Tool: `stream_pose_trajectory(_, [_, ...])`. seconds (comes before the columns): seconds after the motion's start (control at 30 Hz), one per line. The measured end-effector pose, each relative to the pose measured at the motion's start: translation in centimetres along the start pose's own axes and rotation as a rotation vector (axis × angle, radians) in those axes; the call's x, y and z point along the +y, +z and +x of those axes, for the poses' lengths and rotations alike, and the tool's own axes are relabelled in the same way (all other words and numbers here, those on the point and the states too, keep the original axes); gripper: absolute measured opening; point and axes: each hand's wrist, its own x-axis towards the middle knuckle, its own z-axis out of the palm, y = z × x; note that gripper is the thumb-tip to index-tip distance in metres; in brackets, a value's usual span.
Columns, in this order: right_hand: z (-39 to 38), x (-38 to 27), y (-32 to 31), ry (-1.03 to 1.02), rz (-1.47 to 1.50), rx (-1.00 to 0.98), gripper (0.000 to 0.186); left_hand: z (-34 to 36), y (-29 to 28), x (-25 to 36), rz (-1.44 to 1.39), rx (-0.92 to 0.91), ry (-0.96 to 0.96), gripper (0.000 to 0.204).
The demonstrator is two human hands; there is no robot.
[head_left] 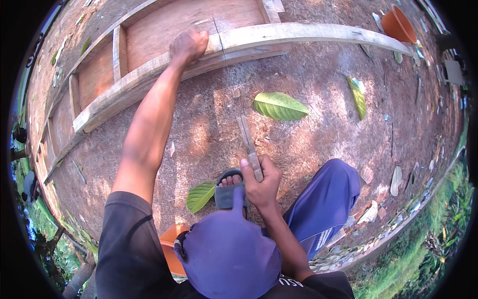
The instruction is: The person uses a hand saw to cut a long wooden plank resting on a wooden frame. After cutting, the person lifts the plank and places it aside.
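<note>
Outdoors, leaf-strewn brown dirt (pixel 199 132) fronts the long pale beam (pixel 289 33) — left hand (pixel 188 46) gripping it, right hand (pixel 264 183) well short of it, clutching a grey-brown strip (pixel 247 135).

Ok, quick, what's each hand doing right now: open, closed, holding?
Left hand: closed over the edge of the wooden beam.
Right hand: closed, holding a narrow wooden piece.

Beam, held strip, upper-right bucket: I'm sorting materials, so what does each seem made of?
Beam: apparently bare wood, pale and matte, with dark streaks.
Strip: probably rough wood, grey-brown, no gloss.
Bucket: likely plastic, smooth and evenly orange; painted metal isn't ruled out.
</note>
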Motion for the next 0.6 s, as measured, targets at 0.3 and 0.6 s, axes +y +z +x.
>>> stream_pose_trajectory(0.3, [1.9,2.3,0.4,-0.146,-0.041,0.091,0.025,0.4,-0.1,-1.1,-0.100,-0.020,0.016,0.042])
stream_pose_trajectory(0.6, [3.8,6.5,0.7,-0.180,-0.088,0.051,0.024,0.8,0.4,-0.4,-0.100,-0.118,-0.017,0.043])
